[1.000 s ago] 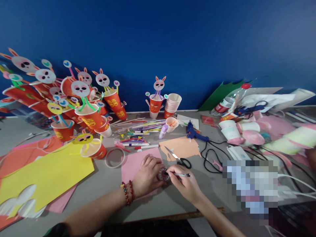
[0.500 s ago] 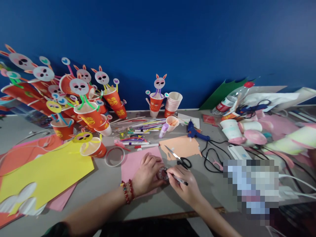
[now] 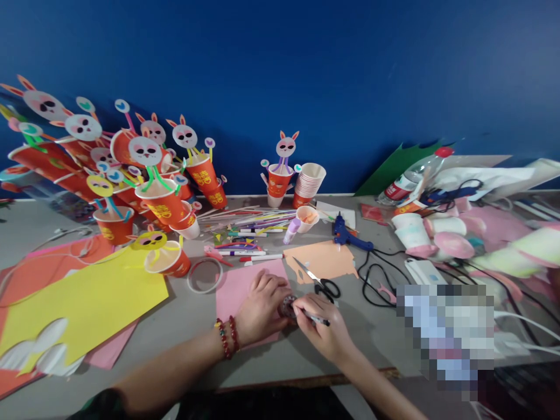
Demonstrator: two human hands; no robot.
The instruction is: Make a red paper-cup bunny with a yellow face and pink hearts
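My left hand (image 3: 265, 306), with bead bracelets on the wrist, rests on a sheet of pink paper (image 3: 227, 286). Its thumb and forefinger curl round a small round thing (image 3: 289, 305) with a patterned rim, pressing it down on the sheet. What exactly it is, I cannot make out. A dark-tipped pen (image 3: 318, 319) is pinched in my right hand (image 3: 326, 332), its point hidden at the edge of the round thing. Just beyond the right hand lie scissors (image 3: 321, 284) with black handles, partly over a cut piece of orange paper (image 3: 324, 259).
Several red paper cups (image 3: 160, 204) with rabbit faces crowd the left. Yellow paper (image 3: 96, 297) lies before them. Markers (image 3: 242, 253), a glue stick (image 3: 291, 231) and a stack of cups (image 3: 310, 185) stand or lie behind. A blue glue gun (image 3: 350, 234) trails black cable at right.
The pen and my right hand have shifted slightly left, closer over the round thing. My left hand stays in place. The whole view has moved a little.
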